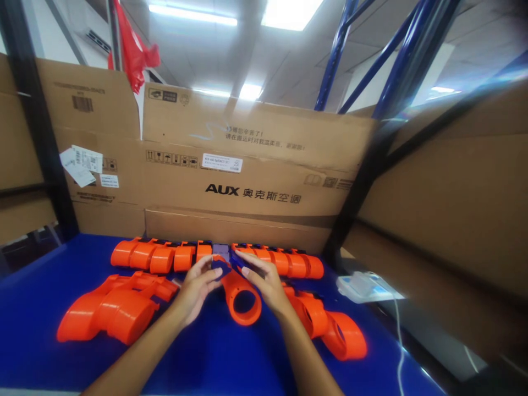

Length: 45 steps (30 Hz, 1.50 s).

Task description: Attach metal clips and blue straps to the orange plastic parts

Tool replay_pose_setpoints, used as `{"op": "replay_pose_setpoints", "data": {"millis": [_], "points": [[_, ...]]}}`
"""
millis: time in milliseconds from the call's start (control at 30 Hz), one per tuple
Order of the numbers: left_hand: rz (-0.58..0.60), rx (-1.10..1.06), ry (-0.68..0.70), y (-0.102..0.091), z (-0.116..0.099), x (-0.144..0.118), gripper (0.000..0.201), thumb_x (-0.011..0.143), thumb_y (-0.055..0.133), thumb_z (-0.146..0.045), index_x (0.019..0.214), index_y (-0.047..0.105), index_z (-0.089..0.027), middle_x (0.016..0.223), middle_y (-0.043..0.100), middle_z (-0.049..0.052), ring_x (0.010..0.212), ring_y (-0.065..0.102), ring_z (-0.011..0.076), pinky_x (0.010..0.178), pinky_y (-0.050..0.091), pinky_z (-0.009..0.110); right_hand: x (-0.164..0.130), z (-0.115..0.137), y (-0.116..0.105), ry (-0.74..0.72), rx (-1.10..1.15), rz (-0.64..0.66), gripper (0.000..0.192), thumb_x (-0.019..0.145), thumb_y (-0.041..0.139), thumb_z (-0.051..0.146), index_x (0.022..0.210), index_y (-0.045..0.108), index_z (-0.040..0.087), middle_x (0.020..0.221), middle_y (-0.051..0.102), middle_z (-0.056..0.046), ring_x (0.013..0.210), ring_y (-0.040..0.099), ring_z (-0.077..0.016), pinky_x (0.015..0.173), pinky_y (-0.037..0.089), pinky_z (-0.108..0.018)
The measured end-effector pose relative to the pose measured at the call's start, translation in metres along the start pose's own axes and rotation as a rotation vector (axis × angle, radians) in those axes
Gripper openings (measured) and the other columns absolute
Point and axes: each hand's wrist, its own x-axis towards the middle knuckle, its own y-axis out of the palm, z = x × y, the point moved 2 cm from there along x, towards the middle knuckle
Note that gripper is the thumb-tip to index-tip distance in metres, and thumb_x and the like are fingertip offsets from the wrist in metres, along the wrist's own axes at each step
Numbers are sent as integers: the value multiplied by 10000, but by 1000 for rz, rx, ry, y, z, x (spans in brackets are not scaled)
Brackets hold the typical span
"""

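An orange plastic housing with a round ring end (242, 297) lies on the blue table (214, 357) between my hands. My left hand (197, 287) grips its narrow far end from the left. My right hand (264, 280) holds the same end from the right, fingers pointing left over a small dark purple part (221, 252). A row of several orange housings (165, 256) lies behind my hands against the cardboard, continuing to the right (289, 263).
More orange housings are heaped at the left (111, 305) and at the right (330, 324). Large cardboard boxes (247, 176) wall off the back and right. A white device with a cable (361, 286) sits at the table's right edge. Dark rack posts (37, 126) stand beside the boxes.
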Motion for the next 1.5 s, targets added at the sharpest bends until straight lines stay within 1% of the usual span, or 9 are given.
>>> {"op": "replay_pose_setpoints", "data": {"millis": [200, 400, 700, 833, 967, 1067, 1233, 1367, 1500], "points": [[10, 13, 14, 0, 0, -1, 394, 714, 811, -225, 1087, 683, -220, 1224, 653, 87, 1133, 610, 269, 908, 533, 402, -1, 2, -5, -61, -103, 98, 377, 887, 680, 385, 1252, 682, 288, 1291, 677, -67, 1222, 604, -298, 1088, 425, -511], [14, -2, 46, 2, -5, -2, 341, 705, 817, -236, 1021, 690, -209, 1179, 664, 88, 1100, 612, 267, 859, 550, 381, 1, 1, -3, -69, -123, 111, 387, 886, 679, 401, 1254, 683, 280, 1269, 688, -81, 1184, 623, -299, 1063, 443, -504], [-7, 12, 60, 5, -7, -5, 345, 693, 828, -234, 1012, 698, -210, 1137, 671, 67, 1055, 628, 238, 910, 537, 387, 0, 3, 0, -17, -84, 92, 378, 874, 685, 396, 1231, 698, 273, 1219, 713, -79, 1155, 634, -307, 1038, 458, -519], [-2, 1, 77, 4, -7, -5, 341, 691, 822, -222, 1011, 704, -211, 1116, 677, 58, 1024, 643, 225, 917, 535, 380, -2, 5, 3, 3, -39, 112, 386, 885, 673, 386, 1252, 678, 268, 1252, 698, -73, 1176, 629, -300, 1059, 442, -521], [7, -15, 108, 0, -9, -3, 426, 669, 814, -193, 1078, 699, -211, 1095, 693, 62, 1009, 658, 233, 899, 540, 365, -4, 7, 7, -20, -24, 113, 448, 885, 679, 373, 1318, 620, 274, 1335, 646, -76, 1238, 594, -297, 1075, 438, -518], [14, -27, 133, -3, -10, -2, 522, 642, 805, -160, 1145, 683, -228, 1170, 692, 71, 1082, 644, 261, 925, 527, 366, -6, 7, 9, -37, -93, 78, 527, 855, 714, 373, 1355, 584, 265, 1391, 600, -93, 1287, 554, -305, 1097, 416, -524], [25, 5, 168, -3, -12, -4, 634, 622, 803, -167, 1232, 654, -252, 1333, 634, 74, 1270, 542, 313, 1033, 459, 378, -9, 6, 11, -70, -272, 90, 593, 818, 749, 368, 1372, 562, 274, 1377, 605, -94, 1258, 568, -315, 1084, 424, -529], [-15, 83, 209, 0, -14, -4, 579, 692, 804, -242, 1246, 638, -255, 1330, 633, 65, 1303, 515, 291, 1083, 401, 367, -9, 5, 10, -176, -466, 84, 660, 793, 773, 374, 1402, 534, 287, 1294, 636, -110, 1150, 613, -309, 1018, 479, -500], [-75, 186, 267, -1, -15, -1, 510, 697, 822, -259, 1176, 648, -247, 1260, 663, 62, 1250, 554, 270, 1072, 397, 355, -8, 1, 10, -315, -623, 56, 612, 831, 736, 365, 1406, 536, 306, 1196, 647, -118, 1092, 603, -311, 981, 489, -523]]}}
